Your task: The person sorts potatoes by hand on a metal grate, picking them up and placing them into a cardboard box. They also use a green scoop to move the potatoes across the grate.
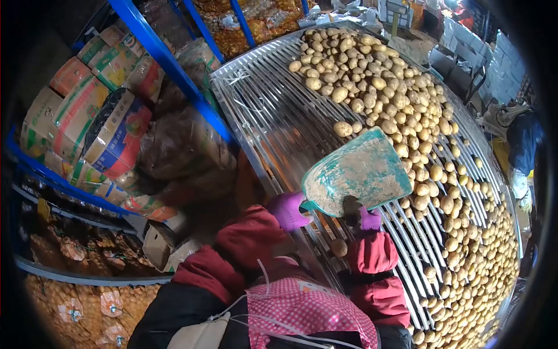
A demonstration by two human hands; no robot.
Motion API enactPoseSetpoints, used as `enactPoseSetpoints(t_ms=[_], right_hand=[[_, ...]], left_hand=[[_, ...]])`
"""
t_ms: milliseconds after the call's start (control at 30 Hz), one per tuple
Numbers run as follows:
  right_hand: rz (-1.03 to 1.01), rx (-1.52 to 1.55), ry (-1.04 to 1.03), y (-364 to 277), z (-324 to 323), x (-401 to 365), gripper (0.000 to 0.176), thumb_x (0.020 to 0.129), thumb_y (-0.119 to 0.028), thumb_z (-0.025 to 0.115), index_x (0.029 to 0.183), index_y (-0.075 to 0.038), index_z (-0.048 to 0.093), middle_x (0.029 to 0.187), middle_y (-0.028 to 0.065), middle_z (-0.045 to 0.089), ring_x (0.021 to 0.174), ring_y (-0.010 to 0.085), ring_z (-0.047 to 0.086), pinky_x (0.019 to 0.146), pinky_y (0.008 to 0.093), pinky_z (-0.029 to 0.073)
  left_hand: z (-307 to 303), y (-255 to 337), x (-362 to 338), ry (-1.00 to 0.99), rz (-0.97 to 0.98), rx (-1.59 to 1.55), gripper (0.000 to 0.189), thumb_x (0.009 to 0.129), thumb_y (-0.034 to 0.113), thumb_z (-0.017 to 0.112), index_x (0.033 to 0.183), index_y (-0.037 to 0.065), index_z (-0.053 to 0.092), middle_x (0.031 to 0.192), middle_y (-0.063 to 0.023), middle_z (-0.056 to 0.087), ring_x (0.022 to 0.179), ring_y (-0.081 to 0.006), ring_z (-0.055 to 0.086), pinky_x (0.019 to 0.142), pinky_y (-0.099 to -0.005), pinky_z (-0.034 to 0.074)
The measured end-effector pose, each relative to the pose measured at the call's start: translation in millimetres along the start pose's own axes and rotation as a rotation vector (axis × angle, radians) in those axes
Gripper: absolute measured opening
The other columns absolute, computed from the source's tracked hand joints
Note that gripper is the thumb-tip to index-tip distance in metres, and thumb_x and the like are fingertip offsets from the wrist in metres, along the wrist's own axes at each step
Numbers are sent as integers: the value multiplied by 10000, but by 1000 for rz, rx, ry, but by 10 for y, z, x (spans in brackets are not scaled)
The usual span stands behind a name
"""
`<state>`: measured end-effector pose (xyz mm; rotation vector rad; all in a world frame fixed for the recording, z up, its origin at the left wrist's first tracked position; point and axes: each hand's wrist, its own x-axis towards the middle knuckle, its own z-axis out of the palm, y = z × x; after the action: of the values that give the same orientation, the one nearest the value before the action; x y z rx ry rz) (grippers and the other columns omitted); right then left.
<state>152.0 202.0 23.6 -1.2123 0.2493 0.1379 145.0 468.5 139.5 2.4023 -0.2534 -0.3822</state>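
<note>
A green scoop point(360, 171), smeared with dried dirt, is held over the slatted metal table. My left hand point(289, 211), in a purple glove, is closed round the scoop's left rear corner. At its near edge my right hand point(370, 219), also gloved in purple, grips the scoop; its fingers are partly hidden. The scoop's visible hollow holds no potatoes. Potatoes point(401, 96) lie heaped beyond it and down its right side. Two potatoes point(343, 128) rest just past its far edge, and a single potato point(338, 248) sits near my right sleeve.
Blue metal posts point(174, 70) stand at the table's left edge. Behind them are stacked cardboard boxes point(75, 110). Netted sacks of potatoes point(87, 308) fill the lower left. A co-worker's gloved hand point(521, 192) and dark sleeve show at the right edge.
</note>
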Motion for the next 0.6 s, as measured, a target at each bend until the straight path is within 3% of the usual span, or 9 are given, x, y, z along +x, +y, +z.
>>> enactPoseSetpoints(t_ms=[100,133,233,300,400,433,467,533,600], right_hand=[[-96,-64,45,-42,128,204,99,926,-117,604,928,-48,675,715,32,641,561,138,596,509,215,450],[3,-62,68,-201,129,140,85,923,-105,605,922,-50,671,707,21,630,550,131,580,501,209,436],[-112,-41,25,-710,318,-99,262,956,-235,581,1128,-46,638,887,37,656,723,129,607,642,264,496],[-128,0,21,-728,190,-239,348,973,-274,568,1219,-33,613,1010,55,665,831,131,616,730,284,517],[-116,128,151,-266,-455,-448,345,997,-229,538,1247,4,585,1055,56,649,866,129,598,754,250,493],[83,13,471,-400,-502,-583,454,905,-357,639,1248,-64,593,1039,102,683,755,161,619,665,300,524],[45,-82,546,-228,-824,-855,409,941,-311,614,1269,-68,587,1063,69,633,832,148,614,717,257,513],[-25,-53,884,-218,-960,-1377,400,941,-324,606,1258,-81,590,980,57,628,741,118,605,632,282,536],[-56,-198,1209,63,-1182,-1970,333,955,-251,592,1240,-78,596,927,28,615,651,67,564,561,232,475]], left_hand=[[47,-132,269,-59,158,-314,494,762,212,759,1213,85,601,932,-69,707,850,-212,663,797,-380,509],[109,-101,329,-61,155,-441,465,785,167,735,1219,84,591,922,-56,701,817,-169,650,739,-349,515],[121,128,503,-169,9,-760,434,822,107,689,1238,81,567,893,-49,688,743,-112,637,626,-286,521],[89,105,843,67,75,-974,329,851,115,652,1163,49,571,823,-50,665,594,-109,589,538,-265,501],[-753,-373,1630,213,-43,-879,367,865,177,654,1190,45,544,826,-75,657,573,-142,609,467,-286,499],[-1056,-615,1943,271,4,-898,390,869,204,656,1207,53,533,796,-70,647,568,-147,607,463,-295,506],[-1369,-1180,2415,238,100,-924,347,875,208,643,1166,55,532,769,-66,615,548,-188,592,455,-325,503],[-2028,-1880,3182,323,23,-1046,286,857,132,628,1126,130,532,723,-61,590,503,-186,552,416,-329,449],[-2564,-2483,3844,426,-111,-1035,300,839,57,613,1086,206,532,677,-57,566,458,-183,512,377,-332,395]])
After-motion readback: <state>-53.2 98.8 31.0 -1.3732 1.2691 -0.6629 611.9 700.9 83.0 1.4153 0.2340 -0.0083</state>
